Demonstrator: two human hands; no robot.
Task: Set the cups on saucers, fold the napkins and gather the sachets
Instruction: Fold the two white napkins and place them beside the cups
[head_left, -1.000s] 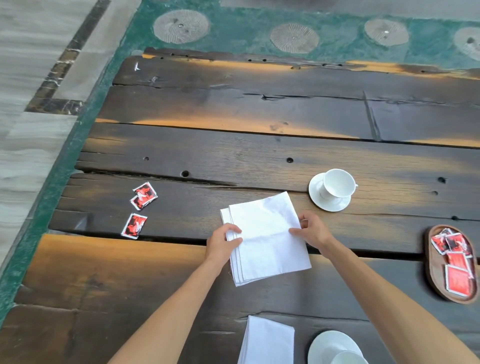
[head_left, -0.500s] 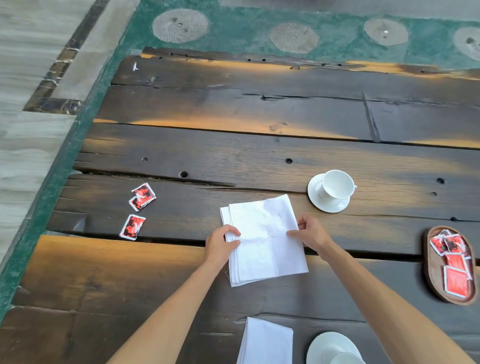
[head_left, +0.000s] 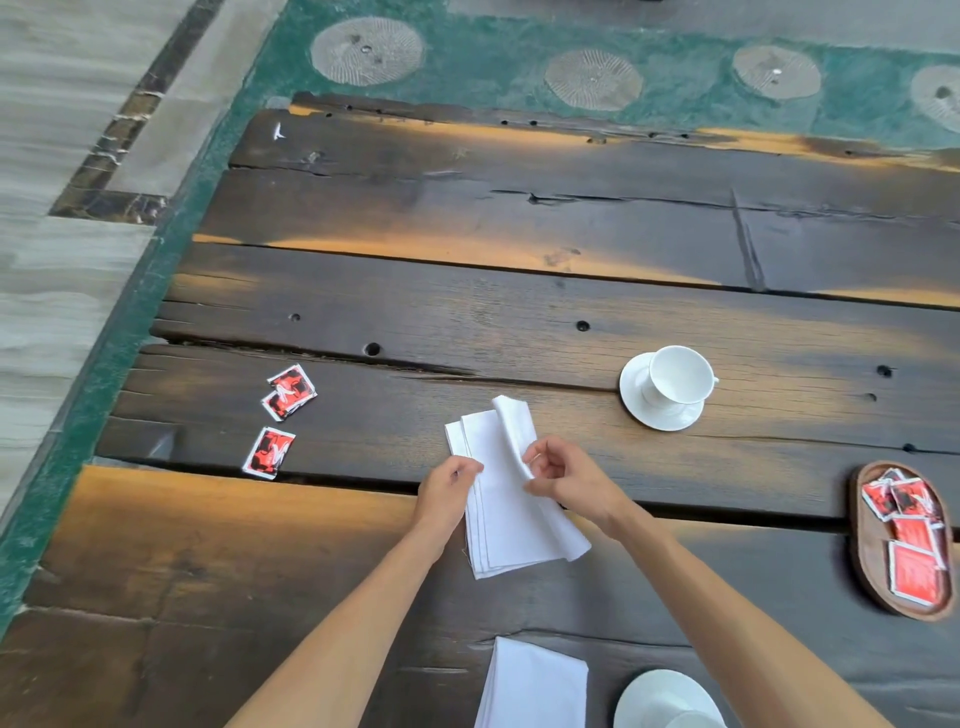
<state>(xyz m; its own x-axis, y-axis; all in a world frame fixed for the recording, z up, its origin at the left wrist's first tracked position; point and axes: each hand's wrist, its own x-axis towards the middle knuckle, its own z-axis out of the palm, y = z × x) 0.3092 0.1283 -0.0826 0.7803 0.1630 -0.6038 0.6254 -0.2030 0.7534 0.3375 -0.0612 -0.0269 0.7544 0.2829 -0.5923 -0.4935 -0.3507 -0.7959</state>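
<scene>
Bottom edge crops a folded napkin (head_left: 535, 686) and saucer (head_left: 660, 699).

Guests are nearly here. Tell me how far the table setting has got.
Done: one cup sits on its saucer, a folded napkin lies near, some sachets are in the wooden tray. In hand: both hands fold the middle napkin. Left: three loose sachets on the table.

Sachets (head_left: 289, 391) — print unreadable
</scene>
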